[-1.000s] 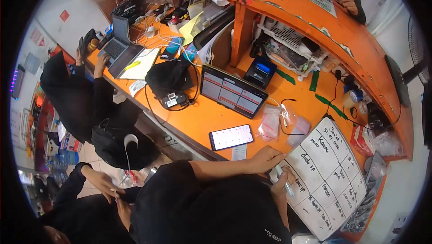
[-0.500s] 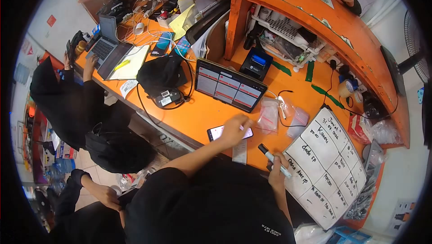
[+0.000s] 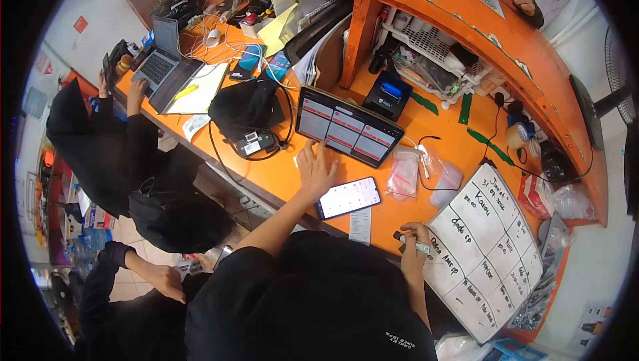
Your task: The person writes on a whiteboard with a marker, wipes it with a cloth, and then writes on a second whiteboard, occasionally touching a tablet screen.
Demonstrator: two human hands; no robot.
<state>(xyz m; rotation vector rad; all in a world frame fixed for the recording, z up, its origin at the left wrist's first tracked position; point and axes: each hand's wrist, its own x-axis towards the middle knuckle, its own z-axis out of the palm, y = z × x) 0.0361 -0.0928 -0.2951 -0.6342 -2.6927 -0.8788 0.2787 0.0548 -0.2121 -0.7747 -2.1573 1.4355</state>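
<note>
My left hand (image 3: 315,169) lies flat with fingers spread on the orange counter (image 3: 279,174), just below the tablet (image 3: 347,133) that shows red and white tiles. A lit smartphone (image 3: 348,197) rests right beside that hand. My right hand (image 3: 415,241) grips a marker pen (image 3: 413,243) at the left edge of the white board (image 3: 484,254), which carries handwritten rows in a grid.
A paper slip (image 3: 360,226) lies below the phone. Clear plastic bags (image 3: 404,174) and a cable sit right of the tablet. A black pouch (image 3: 247,109), card reader (image 3: 387,96), laptop (image 3: 163,62) and other people at left and top right surround the counter.
My left hand left the board's edge, passed over the phone and now rests flat below the tablet. The right hand with the marker lifted off the writing and stays at the board's left edge.
</note>
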